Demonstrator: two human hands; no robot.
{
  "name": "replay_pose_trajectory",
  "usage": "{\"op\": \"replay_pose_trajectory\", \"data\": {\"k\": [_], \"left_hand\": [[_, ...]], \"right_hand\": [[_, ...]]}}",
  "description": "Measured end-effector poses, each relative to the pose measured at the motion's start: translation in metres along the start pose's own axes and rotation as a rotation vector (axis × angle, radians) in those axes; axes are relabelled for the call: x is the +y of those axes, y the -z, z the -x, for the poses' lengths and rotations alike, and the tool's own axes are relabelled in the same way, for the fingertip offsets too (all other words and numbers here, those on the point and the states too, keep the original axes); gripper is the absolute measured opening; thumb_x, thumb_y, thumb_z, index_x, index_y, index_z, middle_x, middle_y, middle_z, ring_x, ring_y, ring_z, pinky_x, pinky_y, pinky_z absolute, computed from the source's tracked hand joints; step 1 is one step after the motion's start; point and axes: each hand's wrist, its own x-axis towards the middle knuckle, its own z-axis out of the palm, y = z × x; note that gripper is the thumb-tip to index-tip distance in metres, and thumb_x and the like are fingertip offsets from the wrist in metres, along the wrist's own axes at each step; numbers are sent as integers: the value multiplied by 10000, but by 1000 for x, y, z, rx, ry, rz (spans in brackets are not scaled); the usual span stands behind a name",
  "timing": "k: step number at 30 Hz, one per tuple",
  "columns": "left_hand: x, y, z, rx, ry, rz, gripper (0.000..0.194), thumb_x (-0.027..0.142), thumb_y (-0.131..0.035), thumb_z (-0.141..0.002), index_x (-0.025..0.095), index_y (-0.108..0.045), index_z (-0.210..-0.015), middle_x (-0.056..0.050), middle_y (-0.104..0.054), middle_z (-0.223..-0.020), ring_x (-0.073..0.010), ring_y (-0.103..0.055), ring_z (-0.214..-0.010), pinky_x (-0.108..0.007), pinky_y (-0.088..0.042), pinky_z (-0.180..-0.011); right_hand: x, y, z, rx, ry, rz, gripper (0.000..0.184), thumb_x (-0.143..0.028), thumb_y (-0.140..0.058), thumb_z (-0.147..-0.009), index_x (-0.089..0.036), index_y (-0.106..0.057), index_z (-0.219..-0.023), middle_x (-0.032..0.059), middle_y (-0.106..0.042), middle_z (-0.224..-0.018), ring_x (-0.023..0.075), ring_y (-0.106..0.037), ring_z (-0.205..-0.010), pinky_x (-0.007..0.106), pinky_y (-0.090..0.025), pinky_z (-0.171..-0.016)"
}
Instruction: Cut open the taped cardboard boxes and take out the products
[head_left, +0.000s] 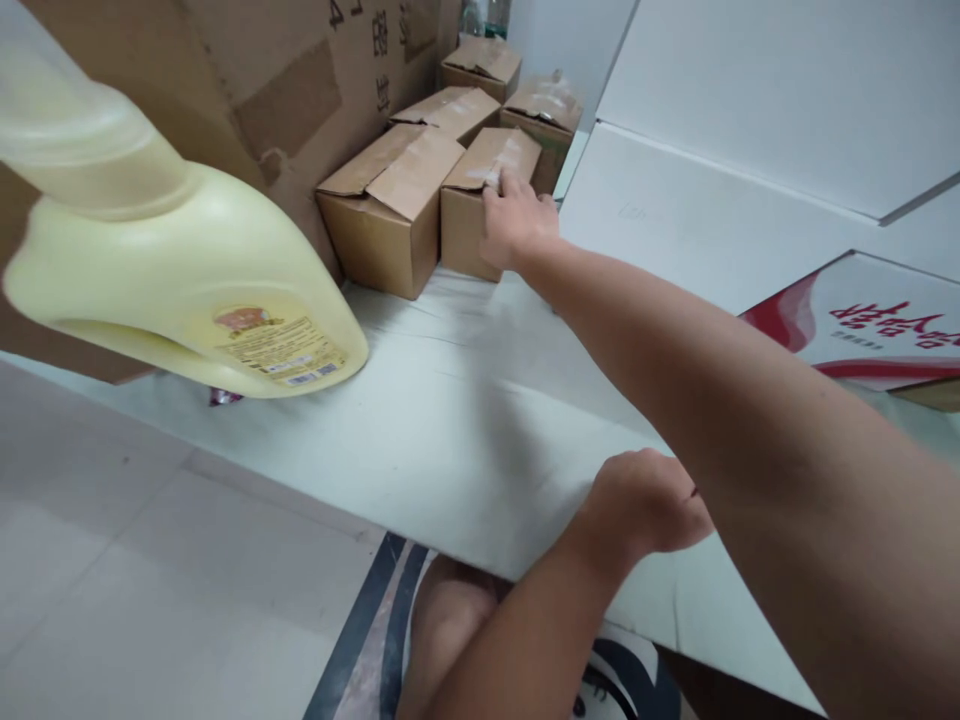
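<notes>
My right hand [521, 220] reaches forward over the front right corner of a small brown cardboard box [471, 225]. Its fingers bend over the taped top and the right side, gripping the box, which sits upright on a pale surface [427, 400]. Directly left stands another small cardboard box [375, 230], with its top flaps closed. Nearer to me, my left hand [649, 500] is curled closed above the pale surface. My right forearm covers its fingertips, so what they hold, if anything, is hidden.
A large yellow plastic jug [180, 260] leans at the left before a big cardboard carton [262, 90]. Further small boxes [544, 105] and bottles [495, 18] stand behind. At the right lies a red-and-white printed box [870, 320]. Floor tiles [150, 540] show at lower left.
</notes>
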Motion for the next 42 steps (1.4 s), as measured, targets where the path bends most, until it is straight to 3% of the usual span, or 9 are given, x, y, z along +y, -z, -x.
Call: {"op": "replay_pose_trajectory", "data": {"k": [6,10,13,16,19,25,32,37,42], "left_hand": [[-13,4,10,687,60,307,254,446,-467,-947,213,-547,-1007,-24,-597,-706,-206,-583,-681,-349,-463,-670],[-28,14,23,1526,-273,431,197,403,-468,-937,229,-426,-1019,-28,-508,-854,-197,-551,-794,-361,-481,-755],[-37,24,32,1842,-410,367,197,366,-508,-924,237,-412,-1038,-57,-469,-1015,-208,-520,-956,-394,-479,-886],[-41,29,29,1759,-392,400,242,373,-535,-922,242,-448,-1107,-75,-492,-1103,-230,-515,-1074,-429,-457,-994],[-38,22,12,1349,-458,476,291,425,-536,-936,251,-517,-1167,-81,-568,-1144,-241,-562,-1098,-424,-480,-996],[-32,5,-12,880,-561,472,498,565,-693,-851,299,-574,-1255,-82,-578,-1260,-249,-590,-1101,-380,-518,-949],[-31,10,-20,674,-523,584,597,534,-843,-712,327,-599,-1216,-15,-555,-1024,-153,-537,-813,-251,-476,-675],[-27,8,-29,747,-499,715,577,486,-897,-610,293,-644,-1091,-15,-562,-1079,-175,-553,-908,-265,-488,-747],[-18,-5,-40,732,-486,761,579,457,-925,-531,278,-650,-1008,-18,-554,-1109,-203,-555,-1023,-305,-490,-892]], "right_hand": [[-16,57,66,-46,30,145,643,-325,-579,-830,-152,-460,-1438,155,-292,-1671,394,-419,-1451,643,-314,-1198],[-10,129,178,21,51,198,539,-307,-460,-900,-235,-512,-1432,114,-409,-1631,331,-408,-1492,615,-270,-1228],[12,164,283,169,-7,52,409,-382,-444,-922,-297,-662,-1258,88,-540,-1529,331,-451,-1475,620,-329,-1201],[24,171,382,415,-265,-277,379,-528,-434,-927,-400,-725,-1133,42,-571,-1496,297,-490,-1450,546,-410,-1168],[16,155,449,755,-553,-712,457,-625,-458,-839,-338,-727,-1074,55,-598,-1431,304,-551,-1368,532,-451,-1106],[1,126,485,885,-711,-842,499,-378,-747,-720,-388,-567,-1185,-30,-594,-999,146,-596,-868,293,-498,-798],[22,153,507,772,-970,-523,421,-532,-503,-847,-255,-576,-1154,65,-624,-1014,230,-622,-967,427,-511,-902],[48,187,539,233,-1348,0,399,-437,-510,-819,-238,-658,-1132,64,-622,-870,249,-575,-836,415,-455,-784],[51,197,550,-135,-1404,5,384,-487,-528,-847,-246,-681,-1105,102,-684,-896,274,-588,-821,357,-377,-672]]}}
